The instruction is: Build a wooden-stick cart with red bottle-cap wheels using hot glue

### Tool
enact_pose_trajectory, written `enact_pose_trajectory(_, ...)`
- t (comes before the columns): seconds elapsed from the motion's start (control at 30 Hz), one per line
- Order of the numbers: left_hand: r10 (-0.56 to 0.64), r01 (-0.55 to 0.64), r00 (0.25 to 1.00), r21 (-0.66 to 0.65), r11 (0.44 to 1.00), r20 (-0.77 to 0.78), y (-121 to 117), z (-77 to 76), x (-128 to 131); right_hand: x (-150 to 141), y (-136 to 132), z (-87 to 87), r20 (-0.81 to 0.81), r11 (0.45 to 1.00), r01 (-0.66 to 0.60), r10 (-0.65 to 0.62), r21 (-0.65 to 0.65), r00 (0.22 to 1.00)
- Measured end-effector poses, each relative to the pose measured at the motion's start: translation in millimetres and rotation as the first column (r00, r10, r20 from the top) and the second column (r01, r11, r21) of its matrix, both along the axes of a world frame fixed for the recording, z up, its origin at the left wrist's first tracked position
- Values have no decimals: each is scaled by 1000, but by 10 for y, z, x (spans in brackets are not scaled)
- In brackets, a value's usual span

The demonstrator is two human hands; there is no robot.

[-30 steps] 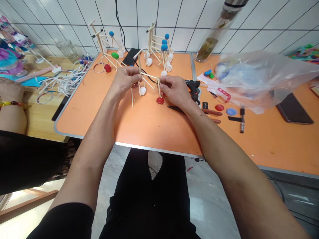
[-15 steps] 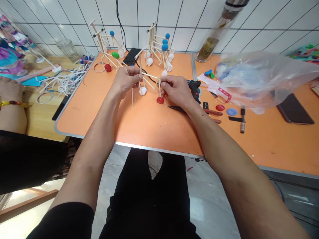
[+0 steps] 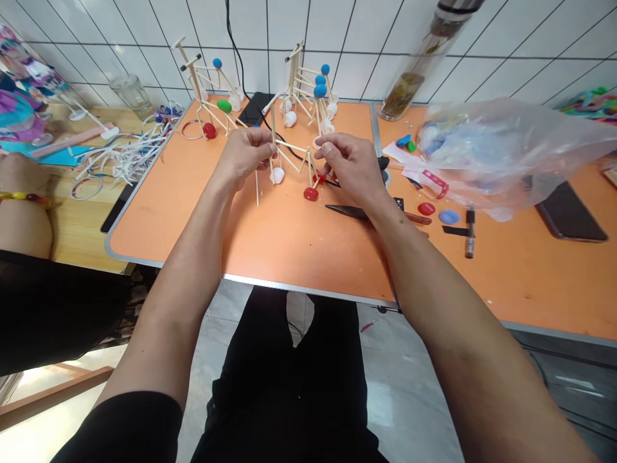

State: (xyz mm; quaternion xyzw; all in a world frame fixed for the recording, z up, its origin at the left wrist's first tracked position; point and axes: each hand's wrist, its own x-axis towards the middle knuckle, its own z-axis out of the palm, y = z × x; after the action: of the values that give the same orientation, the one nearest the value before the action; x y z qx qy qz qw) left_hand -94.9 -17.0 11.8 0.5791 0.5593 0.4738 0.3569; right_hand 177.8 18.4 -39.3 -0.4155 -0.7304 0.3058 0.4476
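Pinching an upright wooden stick in the left hand, the person holds a stick-built frame at twelve o'clock over the orange table! Its long axis runs nine to three between the hands, and the left hand is nearest that upright end. Out at three o'clock, the right hand's fingers bunch at the frame's far tip, though I can't tell whether they grip it. A red cap shows just below.
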Motion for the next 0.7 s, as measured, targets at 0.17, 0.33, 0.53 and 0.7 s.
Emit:
enact_pose_trajectory(0.17,5,-5,1000,3,1000,-5,-18,7,11,-42,-54,15,78,997,-21,15,74,997)
enact_pose_trajectory(0.33,1,-1,1000,9,1000,0,-34,10,14,-124,-157,86,196,997,-49,35,65,980)
enact_pose_trajectory(0.53,3,-3,1000,3,1000,2,-5,-4,16,-165,-242,110,253,994,-62,38,87,967)
enact_pose_trajectory(0.7,10,-10,1000,13,1000,-15,15,-12,1,-191,-258,100,269,993,-47,17,107,963)
